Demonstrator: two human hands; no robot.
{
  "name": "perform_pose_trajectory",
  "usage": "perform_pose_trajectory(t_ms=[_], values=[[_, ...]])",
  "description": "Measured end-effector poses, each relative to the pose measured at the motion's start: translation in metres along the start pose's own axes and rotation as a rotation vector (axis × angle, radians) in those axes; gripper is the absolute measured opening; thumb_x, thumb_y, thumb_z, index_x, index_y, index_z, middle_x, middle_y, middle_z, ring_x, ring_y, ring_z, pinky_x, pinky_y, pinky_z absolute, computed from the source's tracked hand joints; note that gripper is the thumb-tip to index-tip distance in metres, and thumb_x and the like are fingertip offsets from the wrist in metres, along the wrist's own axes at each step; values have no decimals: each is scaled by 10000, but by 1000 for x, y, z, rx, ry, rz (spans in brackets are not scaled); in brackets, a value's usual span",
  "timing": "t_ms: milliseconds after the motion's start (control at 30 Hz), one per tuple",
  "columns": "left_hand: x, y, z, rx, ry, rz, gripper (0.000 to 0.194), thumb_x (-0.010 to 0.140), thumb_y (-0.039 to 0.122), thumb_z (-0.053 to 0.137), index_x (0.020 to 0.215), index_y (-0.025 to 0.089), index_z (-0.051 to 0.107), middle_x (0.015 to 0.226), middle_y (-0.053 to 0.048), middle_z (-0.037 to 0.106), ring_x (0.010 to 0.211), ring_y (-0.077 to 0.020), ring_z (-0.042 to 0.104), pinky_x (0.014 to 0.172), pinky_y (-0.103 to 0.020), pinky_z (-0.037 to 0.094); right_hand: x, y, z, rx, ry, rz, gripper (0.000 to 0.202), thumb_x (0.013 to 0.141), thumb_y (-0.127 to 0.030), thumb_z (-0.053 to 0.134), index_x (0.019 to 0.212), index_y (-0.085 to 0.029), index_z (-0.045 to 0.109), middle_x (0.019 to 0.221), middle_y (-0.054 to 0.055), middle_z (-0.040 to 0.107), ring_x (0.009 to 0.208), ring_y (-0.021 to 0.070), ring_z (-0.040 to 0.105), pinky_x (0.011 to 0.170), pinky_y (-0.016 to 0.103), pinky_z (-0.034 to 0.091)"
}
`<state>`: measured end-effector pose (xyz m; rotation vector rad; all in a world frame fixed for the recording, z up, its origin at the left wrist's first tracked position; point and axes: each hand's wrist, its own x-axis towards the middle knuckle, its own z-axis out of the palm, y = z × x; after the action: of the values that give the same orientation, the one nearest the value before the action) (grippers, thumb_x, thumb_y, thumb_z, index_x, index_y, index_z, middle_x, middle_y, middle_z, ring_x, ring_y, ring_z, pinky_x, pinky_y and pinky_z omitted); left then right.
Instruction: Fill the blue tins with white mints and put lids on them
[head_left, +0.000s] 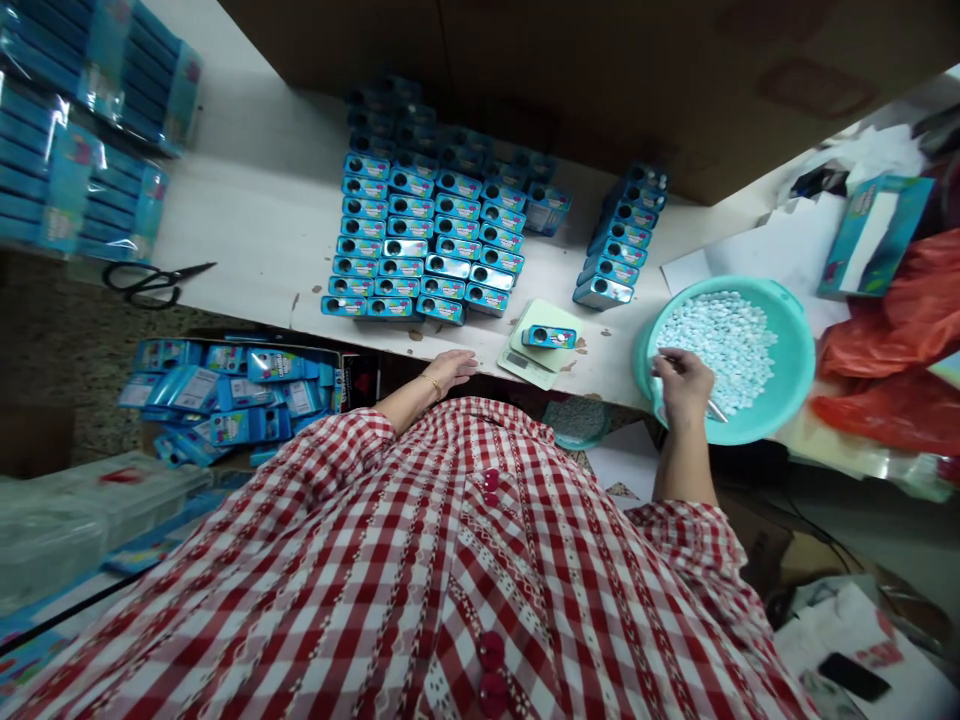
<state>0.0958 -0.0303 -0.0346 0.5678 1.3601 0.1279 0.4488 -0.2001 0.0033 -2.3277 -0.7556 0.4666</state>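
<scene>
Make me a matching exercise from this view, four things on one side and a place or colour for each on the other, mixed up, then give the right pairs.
Things:
1. Scissors
2. Scale
3. Basin
4. Right hand

Places and colours:
A. Turquoise
B. Above pale pieces
C. Black
D. Under a single blue box

Right pairs: 1-C, 2-D, 3-A, 4-B.
</scene>
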Motion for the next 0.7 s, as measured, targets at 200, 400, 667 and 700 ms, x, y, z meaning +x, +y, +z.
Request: perform_pose_trajectory(t_ms=[200,400,667,700], values=[[-1,2,6,3,-31,12,286,659,381,720,837,189,602,910,-76,679,926,-214,633,826,-335,426,-41,-118,60,-96,-309,-571,193,858,-270,495,913,-208,669,927,71,644,862,183,606,794,323,500],[-2,1,-2,-32,0,9,242,690,348,697,843,185,606,907,-73,673,896,-204,638,826,-331,434,-41,-139,86,-253,-398,-631,257,883,-222,452,1004,-197,677,958,92,637,922,205,596,836,323,479],[-4,-3,-10,-49,-1,17,271,678,369,715,847,189,604,887,-71,673,867,-195,636,833,-330,431,-18,-88,40,-122,-73,-483,202,831,-232,477,899,-199,664,901,65,652,856,206,606,768,360,505],[-5,-3,-10,-49,2,17,266,680,365,713,845,188,603,880,-68,672,858,-191,636,830,-327,432,-12,-72,27,-140,1,-437,200,817,-235,485,896,-189,662,889,66,648,857,210,602,758,364,505]])
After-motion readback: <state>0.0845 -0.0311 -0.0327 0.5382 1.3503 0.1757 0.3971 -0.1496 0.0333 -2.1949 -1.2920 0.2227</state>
